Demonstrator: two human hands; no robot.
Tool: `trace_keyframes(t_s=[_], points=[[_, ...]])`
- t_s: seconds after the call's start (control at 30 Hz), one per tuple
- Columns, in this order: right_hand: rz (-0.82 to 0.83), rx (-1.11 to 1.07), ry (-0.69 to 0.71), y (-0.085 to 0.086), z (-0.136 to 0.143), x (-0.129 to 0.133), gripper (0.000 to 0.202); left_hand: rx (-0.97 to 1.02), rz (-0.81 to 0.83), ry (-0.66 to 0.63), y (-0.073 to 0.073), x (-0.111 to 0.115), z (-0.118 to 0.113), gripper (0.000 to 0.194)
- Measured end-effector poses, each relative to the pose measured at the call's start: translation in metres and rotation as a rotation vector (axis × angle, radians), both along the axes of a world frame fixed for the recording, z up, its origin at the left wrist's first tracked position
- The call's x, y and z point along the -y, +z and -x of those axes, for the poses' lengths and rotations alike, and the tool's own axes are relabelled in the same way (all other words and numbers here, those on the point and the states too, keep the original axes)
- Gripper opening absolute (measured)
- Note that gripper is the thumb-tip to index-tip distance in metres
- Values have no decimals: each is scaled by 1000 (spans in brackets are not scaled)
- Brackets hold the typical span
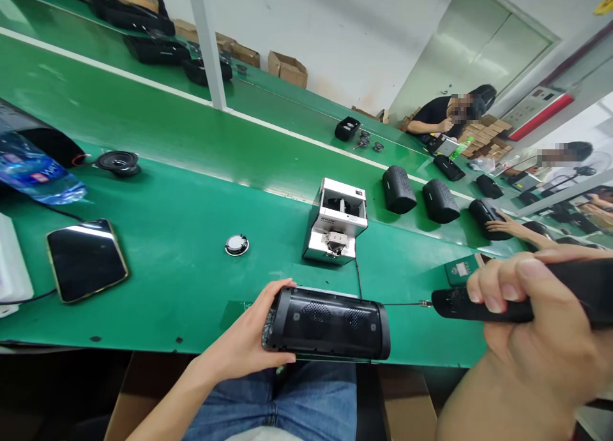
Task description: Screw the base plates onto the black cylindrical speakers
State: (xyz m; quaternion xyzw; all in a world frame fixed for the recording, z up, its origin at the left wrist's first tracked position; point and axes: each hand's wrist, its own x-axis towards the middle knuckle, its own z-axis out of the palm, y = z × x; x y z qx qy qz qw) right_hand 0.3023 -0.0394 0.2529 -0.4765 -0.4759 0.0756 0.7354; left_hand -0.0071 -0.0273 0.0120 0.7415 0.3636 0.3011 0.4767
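Observation:
My left hand [258, 329] is wrapped around the left end of a black speaker housing [330, 326], which lies on its side near the table's front edge. Two perforated round patches show on its upper face. In my right hand [531, 300] is a black electric screwdriver [460, 302], held level. Its long thin bit [402, 304] points left and its tip meets or is very near the housing's right end; I cannot tell whether it touches a screw. Just behind the housing stands a white screw feeder [335, 227].
A small round speaker driver [236, 244] lies left of the feeder. Farther left are a phone [87, 260], a water bottle [38, 170] and a larger speaker driver [117, 162]. Black speakers [399, 189] stand at the right, where a co-worker's hand [500, 223] touches one. A green box [462, 270] is nearby.

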Motion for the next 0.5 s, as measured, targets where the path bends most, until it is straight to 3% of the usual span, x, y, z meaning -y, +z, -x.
trace_keyframes(t_s=[0.3,0.5], points=[[52,1,199,-54,-17,-8,26,-25,67,-2,5,0,2,110],[26,34,248,-56,-19,-5,26,-9,88,-11,4,1,3,113]])
